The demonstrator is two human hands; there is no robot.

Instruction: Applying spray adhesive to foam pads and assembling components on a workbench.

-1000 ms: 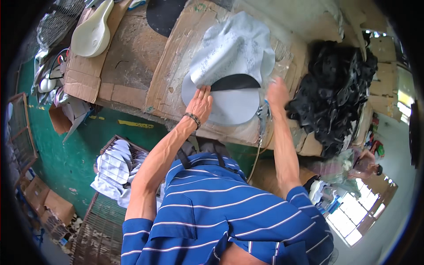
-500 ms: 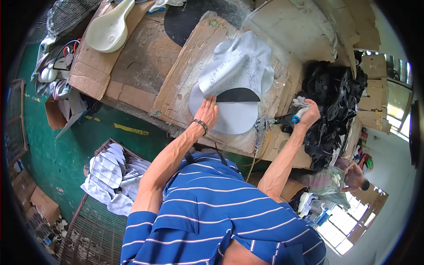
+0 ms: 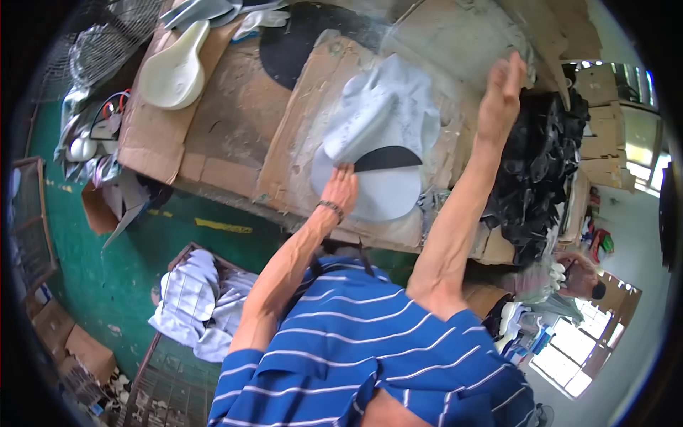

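My left hand (image 3: pixel 341 191) lies with its fingers stretched out on the left part of a flat, round grey piece (image 3: pixel 388 196), its fingertips touching the near edge of a pale, wrinkled cloth-like sheet (image 3: pixel 377 107). A black segment (image 3: pixel 388 158) shows on the round piece, just below the pale sheet. Beyond the cardboard on the right, my right hand (image 3: pixel 504 96) is raised above the back of the table. Its fingers point up and are blurred, so whether it holds anything cannot be made out.
On the left part of the table lies a cream scoop-shaped piece (image 3: pixel 173 78), with a white glove (image 3: pixel 261 23) behind it. Black moulded parts (image 3: pixel 530 171) are heaped at the right. White pieces (image 3: pixel 188 295) rest on a wire rack near my left side. A person (image 3: pixel 580 276) is far right.
My right hand has swung up and away toward the back; the white bundle with a blue end that it held is no longer visible. My left hand stays at the sheet's edge.
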